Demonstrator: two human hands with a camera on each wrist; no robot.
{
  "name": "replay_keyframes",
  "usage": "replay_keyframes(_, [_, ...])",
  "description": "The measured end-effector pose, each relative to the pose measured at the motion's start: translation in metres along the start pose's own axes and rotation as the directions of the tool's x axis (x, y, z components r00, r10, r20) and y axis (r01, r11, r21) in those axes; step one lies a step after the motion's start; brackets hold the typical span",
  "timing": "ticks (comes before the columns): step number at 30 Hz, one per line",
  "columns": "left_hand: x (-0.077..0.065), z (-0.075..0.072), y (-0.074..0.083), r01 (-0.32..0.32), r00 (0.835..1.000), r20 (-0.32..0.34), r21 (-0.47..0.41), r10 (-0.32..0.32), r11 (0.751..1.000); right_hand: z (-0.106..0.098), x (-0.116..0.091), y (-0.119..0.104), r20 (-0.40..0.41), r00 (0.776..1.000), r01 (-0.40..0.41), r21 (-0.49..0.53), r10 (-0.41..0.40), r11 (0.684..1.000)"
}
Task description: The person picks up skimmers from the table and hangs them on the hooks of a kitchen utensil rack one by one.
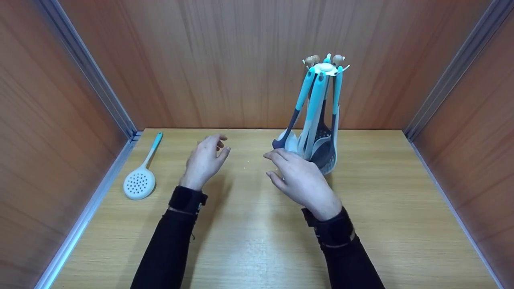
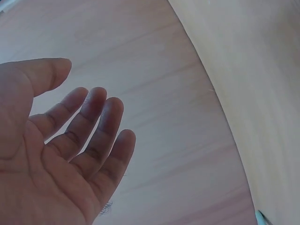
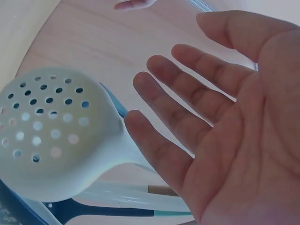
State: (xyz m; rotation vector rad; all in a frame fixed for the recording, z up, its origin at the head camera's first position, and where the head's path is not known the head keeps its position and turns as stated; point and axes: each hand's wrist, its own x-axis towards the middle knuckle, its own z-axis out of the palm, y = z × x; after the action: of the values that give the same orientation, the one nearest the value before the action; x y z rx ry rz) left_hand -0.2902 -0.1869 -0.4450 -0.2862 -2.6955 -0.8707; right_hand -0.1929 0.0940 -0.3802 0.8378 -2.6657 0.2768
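My left hand (image 1: 204,161) hovers over the table left of the middle, fingers loosely bent and nothing in it. In the left wrist view its palm (image 2: 51,154) and fingers are bare. My right hand (image 1: 301,182) is held in front of the utensil stand (image 1: 326,69), fingers spread and relaxed, holding nothing. From the stand hang several turquoise-handled utensils, some with dark heads, some pale. A pale skimmer head (image 3: 56,131) with round holes shows close beside the right fingers in the right wrist view. Another white skimmer (image 1: 139,183) with a turquoise handle lies on the table at the left.
Wooden panels with metal edging stand at the left, back (image 1: 225,64) and right (image 1: 470,112) of the light wood table (image 1: 401,224). The utensil stand is near the back panel, right of the middle.
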Motion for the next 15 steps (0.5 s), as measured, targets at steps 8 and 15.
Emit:
replay_keyframes(8, [0.006,-0.007,-0.024,0.016,1.0,-0.009,0.057,-0.016,0.998,0.008,0.002,-0.004,0.025,0.999,0.022,-0.008,-0.022,1.0])
replay_keyframes(15, [0.01,-0.011,-0.041,0.043,0.999,-0.003,0.082,-0.043,0.996,0.012,0.004,-0.009,0.056,0.998,0.029,0.002,-0.029,1.0])
